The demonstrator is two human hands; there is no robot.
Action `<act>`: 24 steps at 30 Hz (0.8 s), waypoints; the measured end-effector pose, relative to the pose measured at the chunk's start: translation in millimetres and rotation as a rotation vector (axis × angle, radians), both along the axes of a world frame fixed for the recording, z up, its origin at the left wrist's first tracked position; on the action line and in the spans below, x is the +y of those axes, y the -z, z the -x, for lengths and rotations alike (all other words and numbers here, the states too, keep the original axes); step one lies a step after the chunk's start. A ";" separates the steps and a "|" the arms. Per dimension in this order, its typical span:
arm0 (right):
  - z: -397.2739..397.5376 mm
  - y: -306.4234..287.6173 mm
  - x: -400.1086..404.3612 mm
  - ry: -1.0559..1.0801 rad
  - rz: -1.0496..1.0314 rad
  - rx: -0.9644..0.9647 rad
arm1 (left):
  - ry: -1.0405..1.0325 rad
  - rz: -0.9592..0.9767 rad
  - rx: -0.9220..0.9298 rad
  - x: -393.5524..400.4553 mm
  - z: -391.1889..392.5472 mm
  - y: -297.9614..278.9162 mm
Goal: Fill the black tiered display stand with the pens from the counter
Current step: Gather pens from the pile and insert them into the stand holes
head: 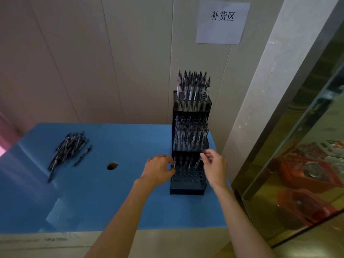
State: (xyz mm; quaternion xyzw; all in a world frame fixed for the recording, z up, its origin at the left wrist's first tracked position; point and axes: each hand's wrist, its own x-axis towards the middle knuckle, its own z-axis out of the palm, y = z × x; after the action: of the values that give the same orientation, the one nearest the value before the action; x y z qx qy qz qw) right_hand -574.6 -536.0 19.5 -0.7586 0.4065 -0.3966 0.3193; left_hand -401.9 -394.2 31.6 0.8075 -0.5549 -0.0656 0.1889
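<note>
Counter (111,202): blue top, set against a panelled wall; round hole (112,166) left of centre. Carries everything listed below.

Wall sign (222,22): white paper sheet with printed characters, fixed above the stand.

Glass case (307,174): right of the counter, reflective, red goods inside; no part in the task.

Display stand (189,185): black, three tiers, at the counter's back right corner, touching or just off the wall. Top tier looks full of upright pens. Middle tier looks full or nearly so. Bottom tier: a few pens stand in the back row only; the front rows of holes are open.

Loose pens (68,151): a heap on the counter's left side, well apart from the stand, with one pen lying just beside the heap. Count not readable; blurred.

Left hand (160,169): at the left edge of the bottom tier, fingers curled; the grip appears to pinch a pen (174,162) standing in the back row.

Right hand (214,164): at the right edge of the bottom tier; the grip pinches the top of another pen (198,162), tilted, its tip at the back-row holes.

Progress, as judged: roughly two tiers of three done. Remaining: most of the bottom tier, to be supplied from the heap.
</note>
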 end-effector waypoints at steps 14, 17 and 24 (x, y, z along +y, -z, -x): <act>-8.9 21.7 6.3 -0.020 -0.022 0.236 | -0.013 0.006 0.049 -4.7 5.2 -3.2; -10.7 19.1 4.0 -0.002 -0.057 0.267 | -0.021 0.002 0.071 -4.1 6.3 -3.4; -3.8 0.4 13.8 0.011 -0.198 0.325 | -0.061 -0.032 0.102 7.6 10.2 -11.8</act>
State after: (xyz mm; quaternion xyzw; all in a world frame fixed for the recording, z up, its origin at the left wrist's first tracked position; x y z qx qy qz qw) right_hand -570.8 -522.2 19.1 -0.7754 0.4939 -0.2286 0.3202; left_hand -412.1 -386.6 43.4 0.8226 -0.5185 -0.1099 0.2062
